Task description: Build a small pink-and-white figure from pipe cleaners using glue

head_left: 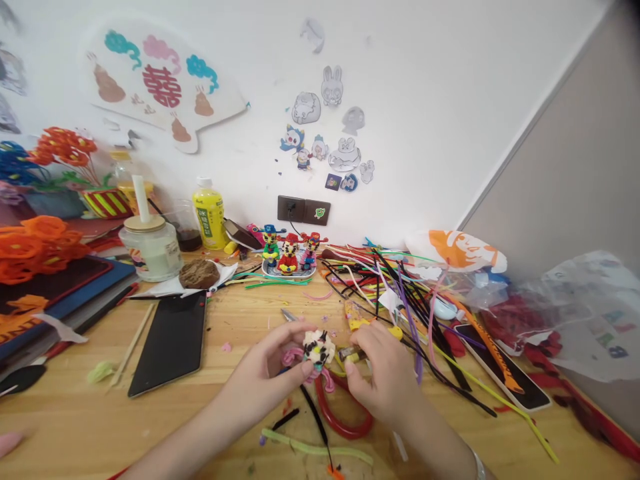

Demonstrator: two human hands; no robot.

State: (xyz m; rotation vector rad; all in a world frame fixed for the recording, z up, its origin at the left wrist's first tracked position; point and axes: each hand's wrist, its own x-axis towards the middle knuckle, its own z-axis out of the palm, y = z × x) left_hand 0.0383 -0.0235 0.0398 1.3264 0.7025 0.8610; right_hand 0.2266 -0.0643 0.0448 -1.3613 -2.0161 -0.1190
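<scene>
My left hand (280, 363) is closed around a small fuzzy figure (319, 348). Its head is cream with black patches and a yellow spot, and curled pink pieces stick out below. To its right, my right hand (383, 370) is curled, thumb and fingers bent around a small amber-and-metal piece (351, 353); whether that piece is gripped or lies behind, I cannot tell. A yellow-and-orange tool (356, 317) is partly hidden behind the right hand. Below the hands lies a red looped handle (345, 430). A grey pointed metal tip (287, 315) shows behind the left hand.
Three finished fuzzy figures (289, 255) stand on a small dish at the wall. Loose pipe cleaners (395, 293) pile up at right, near a phone (505, 367). A dark tablet (170, 340), candle jar (151, 250) and yellow bottle (210, 217) are at left.
</scene>
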